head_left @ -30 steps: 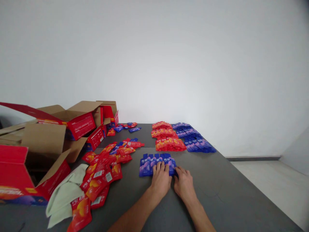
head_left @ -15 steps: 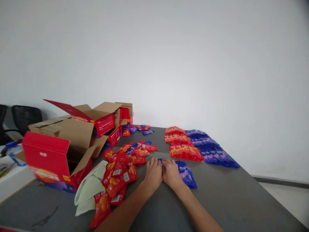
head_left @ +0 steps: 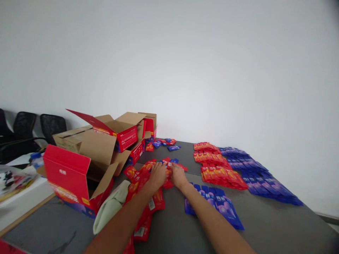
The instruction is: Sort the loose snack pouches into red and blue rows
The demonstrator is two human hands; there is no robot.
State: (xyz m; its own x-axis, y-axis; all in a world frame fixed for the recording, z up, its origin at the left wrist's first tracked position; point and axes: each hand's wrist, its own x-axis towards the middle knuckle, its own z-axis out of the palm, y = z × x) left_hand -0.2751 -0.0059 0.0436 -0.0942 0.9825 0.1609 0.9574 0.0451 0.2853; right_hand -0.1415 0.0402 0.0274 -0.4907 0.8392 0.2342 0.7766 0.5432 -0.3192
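Loose red pouches (head_left: 159, 200) lie heaped on the table (head_left: 172, 229); the heap's far right part is directly beneath the fingers, pouch axes there hidden. Left hand (head_left: 158, 175) and right hand (head_left: 178, 175) are equally near, fingers curled; whether pinching, I cannot tell. Blue pouches (head_left: 225, 207) overlap nearer, to the right.

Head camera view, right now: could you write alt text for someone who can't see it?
A person's left hand and right hand touch a loose pile of mostly red pouches on a dark table. Blue pouches lie overlapped beside the right forearm, neat red rows and blue rows farther right, with open red boxes and a pale cloth at left.
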